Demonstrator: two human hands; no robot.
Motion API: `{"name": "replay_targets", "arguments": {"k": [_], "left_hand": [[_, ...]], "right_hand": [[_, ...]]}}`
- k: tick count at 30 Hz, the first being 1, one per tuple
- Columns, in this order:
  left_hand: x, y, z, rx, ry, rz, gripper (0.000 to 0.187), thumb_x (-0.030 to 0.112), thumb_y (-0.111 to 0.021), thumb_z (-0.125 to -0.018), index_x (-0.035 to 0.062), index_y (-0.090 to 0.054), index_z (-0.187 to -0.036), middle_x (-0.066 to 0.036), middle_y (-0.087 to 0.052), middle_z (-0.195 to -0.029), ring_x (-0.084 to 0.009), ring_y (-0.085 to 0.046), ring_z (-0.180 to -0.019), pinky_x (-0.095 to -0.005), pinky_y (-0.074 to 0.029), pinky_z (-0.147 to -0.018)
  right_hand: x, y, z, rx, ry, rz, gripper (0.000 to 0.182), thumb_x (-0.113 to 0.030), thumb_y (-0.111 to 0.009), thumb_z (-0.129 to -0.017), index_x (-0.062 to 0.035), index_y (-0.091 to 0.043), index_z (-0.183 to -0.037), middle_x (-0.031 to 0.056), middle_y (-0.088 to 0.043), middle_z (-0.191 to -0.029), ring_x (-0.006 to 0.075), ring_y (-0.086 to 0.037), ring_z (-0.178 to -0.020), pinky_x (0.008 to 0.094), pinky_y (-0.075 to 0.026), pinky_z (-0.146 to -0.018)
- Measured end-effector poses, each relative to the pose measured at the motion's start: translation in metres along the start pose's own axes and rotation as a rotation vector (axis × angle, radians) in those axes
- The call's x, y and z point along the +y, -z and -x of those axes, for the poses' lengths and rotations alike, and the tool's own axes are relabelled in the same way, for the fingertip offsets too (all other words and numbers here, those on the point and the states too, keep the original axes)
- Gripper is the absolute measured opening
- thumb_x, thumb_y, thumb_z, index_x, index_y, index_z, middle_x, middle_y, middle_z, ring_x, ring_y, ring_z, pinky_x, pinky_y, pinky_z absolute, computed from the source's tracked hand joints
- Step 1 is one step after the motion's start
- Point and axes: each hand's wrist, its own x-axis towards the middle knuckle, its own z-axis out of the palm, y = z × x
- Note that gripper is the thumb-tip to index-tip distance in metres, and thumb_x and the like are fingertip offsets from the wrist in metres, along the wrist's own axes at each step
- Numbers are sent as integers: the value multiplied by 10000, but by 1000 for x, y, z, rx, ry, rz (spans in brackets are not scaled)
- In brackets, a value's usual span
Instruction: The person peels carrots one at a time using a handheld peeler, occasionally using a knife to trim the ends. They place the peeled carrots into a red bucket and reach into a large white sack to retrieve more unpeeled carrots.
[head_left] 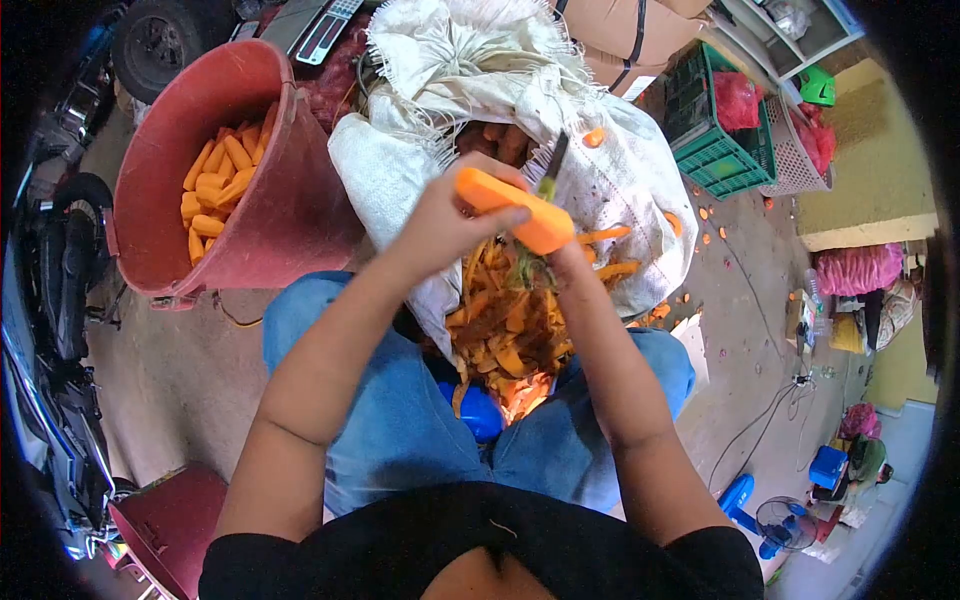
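My left hand [445, 220] is closed round a large peeled carrot [515, 210], held slantwise over a heap of orange peelings [505, 330] between my knees. Just right of it, my right hand [560, 255] is partly hidden behind the carrot's lower end. A dark blade-like tool with a greenish lower part [553, 165] rises above the carrot near that hand; the grip on it is hidden. Behind the hands, an open white woven sack [640, 150] shows unpeeled carrots [508, 143] in its mouth.
At the left stands a red tub [300, 190] holding peeled carrots [225, 175]. A green crate [715, 130] is at the upper right, near cardboard boxes [635, 35]. Carrot scraps and cables lie on the right floor. A motorbike [70, 260] stands far left, a blue fan [785, 522] lower right.
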Motion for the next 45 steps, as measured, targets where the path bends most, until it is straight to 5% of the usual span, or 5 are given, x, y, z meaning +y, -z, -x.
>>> {"name": "replay_targets", "arguments": {"k": [14,16,18,31,45], "left_hand": [[-53,6,-15,-140,336,-327,598,73,-642,-569,34,-275,-1039,-65,-486,-842,-132,-486,-778,-243,-395,-690],[-52,1,-16,-95,334,-374,605,119,-635,-546,18,-284,-1028,-127,-486,-853,-204,-515,-765,-280,-413,-660],[-55,2,-16,-113,314,-394,638,106,-620,-551,19,-253,-1065,-133,-486,-869,-212,-518,-785,-287,-412,-679],[-33,10,-20,-66,513,-52,489,92,-628,-550,34,-431,-995,-68,-537,-750,-188,-547,-684,-280,-430,-639],[-27,3,-16,54,94,-619,333,138,-611,-545,35,-492,-838,-175,-560,-705,-331,-544,-689,-363,-434,-610]], "right_hand": [[-17,-14,16,347,264,935,163,-130,-475,-775,17,-545,-795,19,-539,-662,77,-462,-551,223,-372,-505],[-18,-12,16,343,308,1012,146,-108,-471,-751,11,-536,-807,39,-542,-654,108,-473,-569,256,-381,-532],[-20,-14,19,364,422,1214,191,-133,-505,-673,-21,-524,-826,212,-542,-685,366,-529,-696,405,-409,-630],[-56,-24,41,194,400,1427,226,-229,-511,-745,-3,-491,-754,224,-517,-665,394,-493,-661,426,-381,-580],[-51,-21,43,218,514,1506,219,-200,-499,-764,17,-488,-733,225,-498,-643,386,-484,-631,396,-379,-557]]}}
